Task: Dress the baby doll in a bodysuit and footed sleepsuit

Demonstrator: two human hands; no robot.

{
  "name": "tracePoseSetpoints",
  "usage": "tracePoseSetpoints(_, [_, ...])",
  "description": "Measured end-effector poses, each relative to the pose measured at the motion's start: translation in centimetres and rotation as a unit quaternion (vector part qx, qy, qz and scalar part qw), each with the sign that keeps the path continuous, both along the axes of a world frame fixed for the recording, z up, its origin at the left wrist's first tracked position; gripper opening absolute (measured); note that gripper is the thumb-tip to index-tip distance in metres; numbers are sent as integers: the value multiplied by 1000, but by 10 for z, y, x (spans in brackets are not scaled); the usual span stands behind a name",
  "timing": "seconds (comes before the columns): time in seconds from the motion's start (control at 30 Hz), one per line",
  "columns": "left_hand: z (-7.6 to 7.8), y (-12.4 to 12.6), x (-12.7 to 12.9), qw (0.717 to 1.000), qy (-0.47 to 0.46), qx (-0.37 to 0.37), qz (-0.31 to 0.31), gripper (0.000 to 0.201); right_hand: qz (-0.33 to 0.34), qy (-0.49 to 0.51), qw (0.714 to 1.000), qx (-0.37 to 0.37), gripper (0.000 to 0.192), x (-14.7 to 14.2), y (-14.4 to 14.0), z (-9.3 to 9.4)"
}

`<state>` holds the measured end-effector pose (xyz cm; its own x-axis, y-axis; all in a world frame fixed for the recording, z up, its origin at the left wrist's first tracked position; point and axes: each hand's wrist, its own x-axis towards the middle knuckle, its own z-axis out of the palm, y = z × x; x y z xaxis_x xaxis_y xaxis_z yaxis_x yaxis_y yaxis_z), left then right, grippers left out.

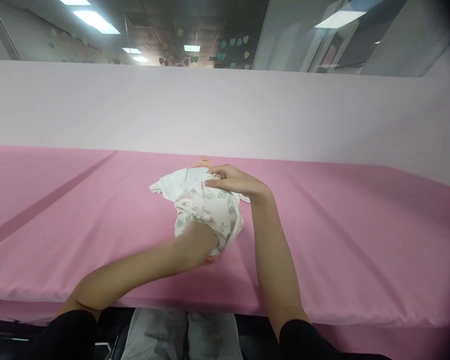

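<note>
Handling the patterned cloth (210, 202) around the doll (203, 161), mid pink mat (333, 250), we're approx. halfway, we'd guess: white top (174, 185) seems on, smoothing's prob. left. Our R hand (235, 180) pinches the upper edge; our L hand (199, 241), partly hidden inside, can't be judged.

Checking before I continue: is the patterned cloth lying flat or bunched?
Bunched: the patterned cloth bulges up in creases, with the right hand at its upper edge.
</note>
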<state>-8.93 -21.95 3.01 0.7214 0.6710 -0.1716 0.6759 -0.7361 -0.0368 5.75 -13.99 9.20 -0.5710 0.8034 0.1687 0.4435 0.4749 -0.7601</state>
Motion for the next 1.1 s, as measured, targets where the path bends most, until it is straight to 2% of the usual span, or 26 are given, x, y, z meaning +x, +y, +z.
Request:
tracePoseSetpoints(0.03, [5, 6, -4, 1000, -8, -30, 5, 2, 5, 3, 1000, 0, 22, 1, 1, 0])
tracePoseSetpoints(0.13, [22, 21, -22, 996, -2, -86, 5, 15, 9, 13, 1000, 2, 22, 2, 3, -2])
tracePoseSetpoints(0.2, [35, 25, -35, 996, -15, -87, 24, 22, -3, 21, 1000, 8, 21, 0, 4, -2])
tracePoseSetpoints(0.3, [55, 24, -50, 993, -76, -7, 88, 34, -18, 38, 999, 13, 20, -6, 3, -3])
tracePoseSetpoints(0.4, [64, 25, -52, 963, -175, 120, 167, 46, -43, 57, 997, 9, 18, -12, 2, -3])
tracePoseSetpoints(0.47, [61, 32, -47, 938, -252, 167, 173, 62, -63, 73, 995, 4, 17, -16, 2, -3])
tracePoseSetpoints(0.5, [58, 38, -45, 930, -288, 166, 159, 72, -71, 81, 994, 0, 17, -17, 2, -3])
tracePoseSetpoints(0.57, [49, 51, -41, 923, -345, 110, 126, 86, -81, 93, 992, -10, 16, -19, 3, -4])
tracePoseSetpoints(0.67, [39, 72, -42, 906, -407, -9, 113, 75, -77, 94, 992, -33, 18, -21, 3, -3])
tracePoseSetpoints(0.77, [38, 88, -52, 872, -470, -61, 122, 58, -43, 94, 993, -60, 25, -20, 2, -3])
tracePoseSetpoints(0.9, [41, 97, -62, 840, -523, -74, 125, 46, 25, 53, 997, -57, 33, -17, 9, -7])
tracePoseSetpoints(1.03, [36, 101, -66, 849, -504, -45, 152, 44, 9, -86, 996, -27, 29, -11, 26, -20])
tracePoseSetpoints(1.1, [32, 106, -67, 857, -490, -46, 154, 43, -6, -99, 995, -31, 33, -9, 34, -26])
